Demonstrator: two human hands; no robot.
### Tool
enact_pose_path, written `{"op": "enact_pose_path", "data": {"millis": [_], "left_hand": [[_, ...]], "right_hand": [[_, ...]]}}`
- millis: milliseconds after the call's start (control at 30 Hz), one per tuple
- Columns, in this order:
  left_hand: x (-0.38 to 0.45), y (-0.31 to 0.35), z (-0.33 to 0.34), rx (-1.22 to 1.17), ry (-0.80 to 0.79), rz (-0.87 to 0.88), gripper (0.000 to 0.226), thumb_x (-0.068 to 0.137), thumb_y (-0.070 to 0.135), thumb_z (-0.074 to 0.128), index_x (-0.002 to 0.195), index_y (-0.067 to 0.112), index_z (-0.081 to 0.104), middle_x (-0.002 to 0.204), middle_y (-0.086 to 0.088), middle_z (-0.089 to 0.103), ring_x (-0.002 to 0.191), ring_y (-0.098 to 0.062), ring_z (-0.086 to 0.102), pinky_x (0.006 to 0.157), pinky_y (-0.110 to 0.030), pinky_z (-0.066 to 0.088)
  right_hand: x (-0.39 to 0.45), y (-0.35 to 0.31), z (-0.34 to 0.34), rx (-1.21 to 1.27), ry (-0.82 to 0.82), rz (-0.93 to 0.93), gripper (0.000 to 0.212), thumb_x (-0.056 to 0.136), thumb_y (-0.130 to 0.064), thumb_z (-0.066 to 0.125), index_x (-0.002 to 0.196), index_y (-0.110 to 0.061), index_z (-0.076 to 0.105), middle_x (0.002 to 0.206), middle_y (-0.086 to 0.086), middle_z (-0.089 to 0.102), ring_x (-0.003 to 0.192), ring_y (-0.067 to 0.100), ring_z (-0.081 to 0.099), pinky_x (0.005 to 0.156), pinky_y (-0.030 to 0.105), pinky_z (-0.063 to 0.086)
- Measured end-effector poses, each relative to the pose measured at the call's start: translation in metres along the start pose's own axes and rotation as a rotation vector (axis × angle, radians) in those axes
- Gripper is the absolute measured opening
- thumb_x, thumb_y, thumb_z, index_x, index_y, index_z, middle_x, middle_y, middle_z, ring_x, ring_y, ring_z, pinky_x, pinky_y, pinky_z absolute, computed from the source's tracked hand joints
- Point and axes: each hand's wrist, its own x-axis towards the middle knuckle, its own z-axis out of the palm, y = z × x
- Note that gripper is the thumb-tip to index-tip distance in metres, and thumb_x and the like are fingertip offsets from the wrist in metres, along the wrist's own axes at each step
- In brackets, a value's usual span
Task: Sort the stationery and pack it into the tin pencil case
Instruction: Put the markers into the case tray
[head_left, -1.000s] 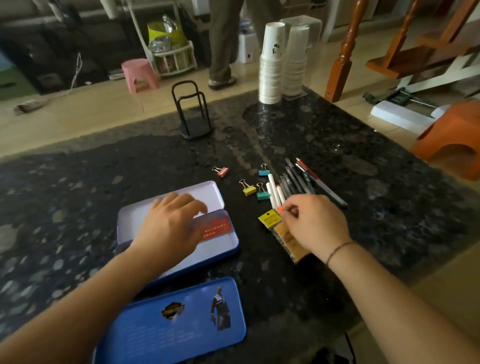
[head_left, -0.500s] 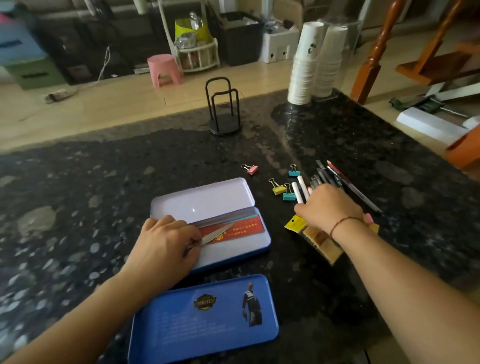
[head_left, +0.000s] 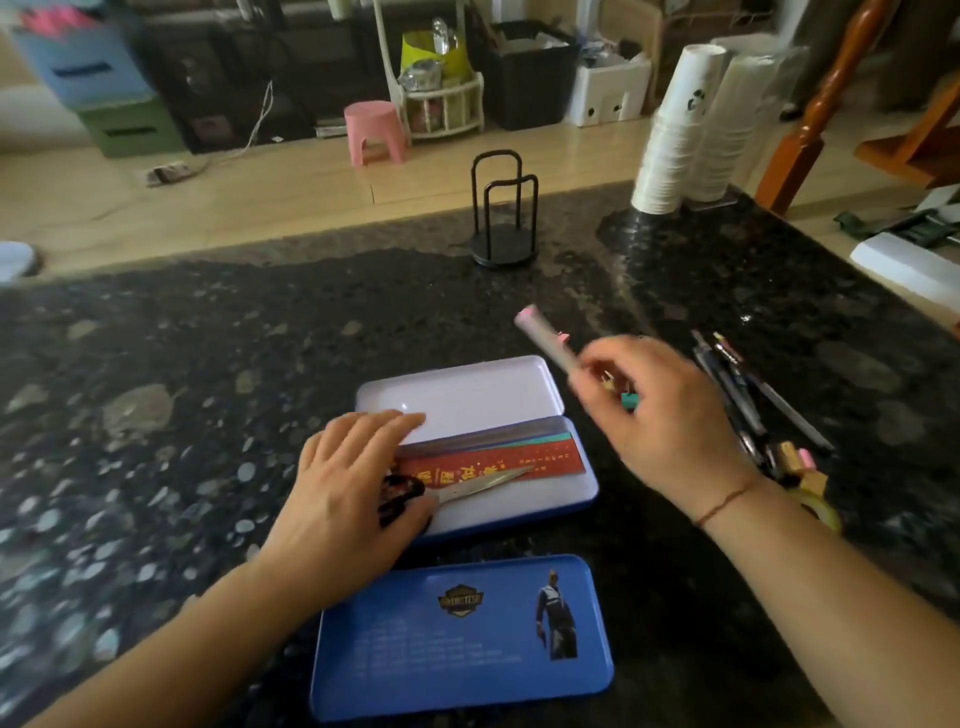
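Note:
The open tin pencil case (head_left: 524, 512) lies mid-table with a red ruler (head_left: 493, 464) and small scissors (head_left: 467, 484) inside. My left hand (head_left: 348, 488) rests flat on the scissors' black handles at the case's left end. Above the case's right end, my right hand (head_left: 660, 415) holds a pale pen with a pink cap (head_left: 545, 338), tip pointing up and left. Several dark pens (head_left: 743, 384) lie on the table to the right, next to erasers and a tape roll (head_left: 810, 493). A teal binder clip (head_left: 629, 400) peeks from under my right hand.
The blue lid (head_left: 462, 634) of the case lies face up near the table's front edge. A black wire stand (head_left: 503, 218) sits at the far edge. Stacks of white paper cups (head_left: 685, 124) stand at the far right corner.
My right hand has lifted a pink-capped pen off the pile and moved left toward the case. My left hand has slid onto the scissors' handles in the case.

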Motion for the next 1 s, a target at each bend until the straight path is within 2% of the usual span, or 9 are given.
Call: {"op": "enact_pose_path", "data": {"millis": [100, 167, 333, 467, 567, 767, 833, 933, 1000], "left_hand": [[-0.005, -0.010, -0.004, -0.164, 0.025, -0.193, 0.088, 0.072, 0.064, 0.053, 0.147, 0.026, 0.025, 0.132, 0.015, 0.042, 0.123, -0.010, 0.040, 0.107, -0.039, 0.032], [-0.007, -0.014, -0.005, -0.218, -0.013, -0.204, 0.095, 0.070, 0.065, 0.056, 0.149, 0.030, 0.016, 0.128, 0.018, 0.042, 0.118, -0.006, 0.043, 0.105, -0.043, 0.037], [-0.011, -0.016, -0.002, -0.193, -0.116, -0.149, 0.102, 0.064, 0.074, 0.054, 0.147, 0.044, 0.004, 0.123, 0.026, 0.037, 0.115, 0.009, 0.027, 0.112, -0.031, 0.018], [-0.010, -0.020, 0.001, -0.181, -0.160, -0.098, 0.107, 0.060, 0.081, 0.058, 0.145, 0.050, 0.001, 0.128, 0.025, 0.036, 0.122, 0.007, 0.028, 0.113, -0.032, 0.018], [-0.011, -0.023, 0.005, -0.157, -0.171, -0.069, 0.108, 0.059, 0.080, 0.061, 0.142, 0.054, -0.002, 0.131, 0.024, 0.036, 0.127, 0.000, 0.034, 0.114, -0.034, 0.020], [-0.007, -0.024, 0.004, -0.165, -0.171, -0.059, 0.106, 0.056, 0.077, 0.065, 0.141, 0.053, 0.006, 0.128, 0.025, 0.039, 0.124, 0.002, 0.037, 0.111, -0.030, 0.019], [-0.006, -0.024, 0.003, -0.166, -0.177, -0.060, 0.105, 0.055, 0.078, 0.064, 0.139, 0.055, 0.006, 0.128, 0.026, 0.038, 0.123, 0.003, 0.036, 0.112, -0.030, 0.018], [-0.004, -0.024, 0.002, -0.176, -0.203, -0.060, 0.104, 0.054, 0.078, 0.066, 0.136, 0.059, 0.004, 0.129, 0.029, 0.034, 0.122, 0.005, 0.035, 0.114, -0.032, 0.022], [-0.003, -0.022, 0.002, -0.208, -0.227, -0.073, 0.106, 0.053, 0.074, 0.072, 0.135, 0.061, 0.005, 0.129, 0.030, 0.033, 0.122, 0.003, 0.036, 0.111, -0.032, 0.031]], "right_hand": [[-0.006, -0.023, 0.034, -0.205, -0.333, -0.309, 0.018, 0.092, -0.035, 0.053, 0.092, -0.024, 0.067, 0.087, -0.006, 0.066, 0.080, 0.018, 0.057, 0.064, 0.035, 0.045], [-0.011, -0.029, 0.056, -0.277, -0.417, -0.323, 0.017, 0.090, -0.036, 0.056, 0.092, -0.025, 0.069, 0.091, -0.005, 0.066, 0.084, 0.020, 0.057, 0.065, 0.036, 0.045], [-0.004, -0.037, 0.079, -0.289, -0.408, -0.165, 0.015, 0.088, -0.035, 0.060, 0.090, -0.023, 0.070, 0.090, -0.002, 0.064, 0.085, 0.022, 0.055, 0.067, 0.036, 0.045], [0.003, -0.046, 0.082, -0.277, -0.409, -0.095, 0.013, 0.083, -0.034, 0.068, 0.087, -0.022, 0.068, 0.086, 0.000, 0.062, 0.086, 0.023, 0.054, 0.068, 0.037, 0.043], [0.006, -0.050, 0.085, -0.253, -0.418, 0.007, 0.019, 0.087, -0.043, 0.061, 0.090, -0.025, 0.060, 0.091, -0.003, 0.060, 0.090, 0.019, 0.050, 0.074, 0.035, 0.041], [0.007, -0.051, 0.087, -0.234, -0.428, 0.066, 0.029, 0.083, -0.057, 0.058, 0.083, -0.028, 0.055, 0.083, -0.007, 0.055, 0.086, 0.017, 0.048, 0.073, 0.034, 0.037], [0.009, -0.046, 0.069, -0.204, -0.386, 0.079, 0.031, 0.083, -0.058, 0.057, 0.084, -0.027, 0.058, 0.078, -0.009, 0.055, 0.080, 0.014, 0.050, 0.067, 0.031, 0.039], [0.008, -0.014, 0.024, -0.304, -0.214, 0.314, 0.022, 0.086, -0.046, 0.060, 0.082, -0.024, 0.061, 0.072, -0.007, 0.058, 0.072, 0.018, 0.055, 0.056, 0.025, 0.034], [0.003, 0.013, -0.009, -0.454, -0.231, 0.534, 0.020, 0.088, -0.042, 0.060, 0.082, -0.023, 0.061, 0.068, -0.005, 0.056, 0.063, 0.017, 0.053, 0.049, 0.022, 0.030]]}}
